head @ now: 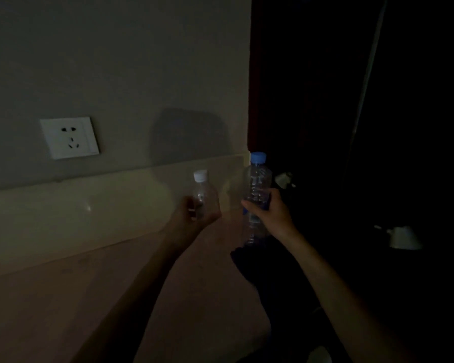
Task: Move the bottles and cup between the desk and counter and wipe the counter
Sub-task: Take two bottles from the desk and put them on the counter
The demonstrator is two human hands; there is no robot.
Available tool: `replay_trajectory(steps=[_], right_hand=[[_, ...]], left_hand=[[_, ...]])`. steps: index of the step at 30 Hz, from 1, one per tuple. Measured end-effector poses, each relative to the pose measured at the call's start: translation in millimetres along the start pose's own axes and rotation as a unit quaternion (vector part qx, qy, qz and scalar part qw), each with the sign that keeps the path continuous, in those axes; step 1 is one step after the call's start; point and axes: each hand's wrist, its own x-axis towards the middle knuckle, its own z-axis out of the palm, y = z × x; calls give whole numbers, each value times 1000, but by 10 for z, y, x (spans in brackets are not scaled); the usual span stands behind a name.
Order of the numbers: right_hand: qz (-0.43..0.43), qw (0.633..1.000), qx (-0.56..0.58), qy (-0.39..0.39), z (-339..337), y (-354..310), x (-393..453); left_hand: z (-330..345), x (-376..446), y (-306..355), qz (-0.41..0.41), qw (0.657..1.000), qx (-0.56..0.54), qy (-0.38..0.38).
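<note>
The room is dim. My left hand point(194, 213) is wrapped around a small clear bottle with a white cap point(202, 189), held upright near the counter's back wall. My right hand point(269, 213) grips a taller clear bottle with a blue cap point(256, 184) around its middle, upright, at the counter's right end. The two bottles are side by side and apart. I cannot tell whether either bottle rests on the pale counter top point(76, 297). No cup is in view.
A white wall socket point(70, 137) is set above the pale backsplash point(63, 213). A dark cloth-like shape point(252, 265) lies at the counter's right edge. In the dark area to the right are a white plug point(285, 179) and a pale object point(402, 238).
</note>
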Motion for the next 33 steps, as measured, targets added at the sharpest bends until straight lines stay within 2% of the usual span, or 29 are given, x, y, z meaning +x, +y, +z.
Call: replay_trajectory(steps=[7, 13, 21, 25, 29, 33], right_hand=[[-9, 999, -21, -32, 217, 458, 889], [-17, 997, -67, -27, 368, 654, 1399], [-25, 999, 21, -18, 376, 775, 1526], [-38, 999, 32, -13, 359, 783, 1514], [-57, 998, 36, -14, 270, 789, 1457], [-50, 997, 48, 29, 122, 792, 1379]], left_hand=[[433, 506, -322, -24, 996, 78, 32], [766, 813, -465, -9, 990, 115, 85], [949, 1005, -598, -12, 984, 136, 112], [947, 1041, -690, -42, 983, 149, 96], [926, 865, -538, -47, 982, 157, 90], [761, 573, -408, -102, 970, 189, 116]])
